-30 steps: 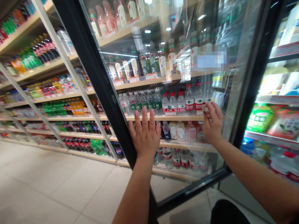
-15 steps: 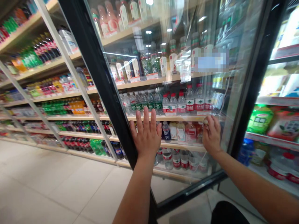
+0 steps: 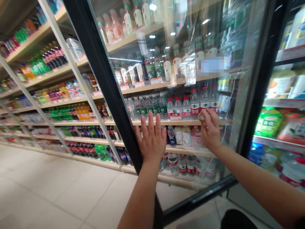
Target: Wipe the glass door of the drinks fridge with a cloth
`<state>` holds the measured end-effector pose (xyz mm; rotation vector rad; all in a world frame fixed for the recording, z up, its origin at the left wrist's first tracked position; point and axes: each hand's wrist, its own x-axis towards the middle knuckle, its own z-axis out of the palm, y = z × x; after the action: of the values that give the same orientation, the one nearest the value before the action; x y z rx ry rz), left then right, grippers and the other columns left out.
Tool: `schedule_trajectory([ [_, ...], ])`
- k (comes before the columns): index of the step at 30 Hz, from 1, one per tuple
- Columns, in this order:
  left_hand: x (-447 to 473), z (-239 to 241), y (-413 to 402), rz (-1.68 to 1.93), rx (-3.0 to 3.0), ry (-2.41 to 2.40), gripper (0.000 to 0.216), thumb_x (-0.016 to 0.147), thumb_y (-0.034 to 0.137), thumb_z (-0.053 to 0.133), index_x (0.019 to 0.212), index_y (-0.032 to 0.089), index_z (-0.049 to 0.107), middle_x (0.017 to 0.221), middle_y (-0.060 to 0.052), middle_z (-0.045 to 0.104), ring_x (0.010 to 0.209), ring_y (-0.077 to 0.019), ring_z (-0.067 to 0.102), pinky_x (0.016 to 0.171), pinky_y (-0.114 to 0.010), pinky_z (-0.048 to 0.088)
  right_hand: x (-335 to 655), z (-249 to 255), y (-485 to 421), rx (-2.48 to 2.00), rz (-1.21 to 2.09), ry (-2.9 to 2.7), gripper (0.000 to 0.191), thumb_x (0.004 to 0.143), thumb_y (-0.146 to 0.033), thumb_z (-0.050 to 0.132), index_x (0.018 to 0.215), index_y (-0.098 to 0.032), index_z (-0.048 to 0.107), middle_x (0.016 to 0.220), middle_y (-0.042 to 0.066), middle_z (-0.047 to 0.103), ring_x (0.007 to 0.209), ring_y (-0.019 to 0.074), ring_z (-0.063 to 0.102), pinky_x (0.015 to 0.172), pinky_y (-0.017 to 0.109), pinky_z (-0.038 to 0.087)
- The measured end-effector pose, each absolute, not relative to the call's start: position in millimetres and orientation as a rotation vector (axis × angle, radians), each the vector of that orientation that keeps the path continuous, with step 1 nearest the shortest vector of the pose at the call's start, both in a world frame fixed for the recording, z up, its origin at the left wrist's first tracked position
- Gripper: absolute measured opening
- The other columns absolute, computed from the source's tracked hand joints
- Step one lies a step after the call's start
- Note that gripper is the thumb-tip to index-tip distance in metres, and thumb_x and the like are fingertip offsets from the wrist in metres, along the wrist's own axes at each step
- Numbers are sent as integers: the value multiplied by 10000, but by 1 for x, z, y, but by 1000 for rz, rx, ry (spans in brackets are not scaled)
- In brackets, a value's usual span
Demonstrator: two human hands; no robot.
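Left hand [image 3: 152, 140] flat, fingers spread, braces the black-framed glass cooler door [image 3: 190, 47]; right hand [image 3: 209, 130], clenched on a crumpled pale cloth [image 3: 202, 116], should press evenly.

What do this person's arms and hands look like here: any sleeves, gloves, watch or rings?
Both forearms are bare, with no sleeve in view. The left hand and right hand wear no gloves. No watch, bracelet or ring shows on either wrist or the visible fingers.

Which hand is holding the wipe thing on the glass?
The right hand. It presses a small crumpled wad against the glass door, while the left hand lies flat and empty.
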<state>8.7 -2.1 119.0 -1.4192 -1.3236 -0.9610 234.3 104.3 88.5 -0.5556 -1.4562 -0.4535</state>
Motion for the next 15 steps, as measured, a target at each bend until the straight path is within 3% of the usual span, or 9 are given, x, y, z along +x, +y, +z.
schedule_trajectory([
  [6,8,119,-1,-955,-1392,-1309,679,962,362,505,1552,249,190,1593,-107,267,1508,-288,112,1224,-566,101,214,163,100,-520,-480,-1451,548,956,-159,398,1476,-330,405,1495,49,439,1418,260,382,1202,559,314],
  [11,9,119,-3,-930,-1386,-1305,685,961,355,513,1553,237,188,1595,-108,263,1511,-279,93,1228,-554,98,183,133,77,-501,-550,-1595,671,944,-267,505,1554,-287,228,1574,87,320,1471,319,280,1196,602,295],
  [15,9,119,-3,-925,-1380,-1312,688,960,357,516,1553,235,188,1598,-104,255,1512,-280,80,1229,-552,99,170,136,75,-424,-646,-1651,657,962,-190,456,1555,-334,211,1521,58,406,1465,275,308,1196,549,337],
])
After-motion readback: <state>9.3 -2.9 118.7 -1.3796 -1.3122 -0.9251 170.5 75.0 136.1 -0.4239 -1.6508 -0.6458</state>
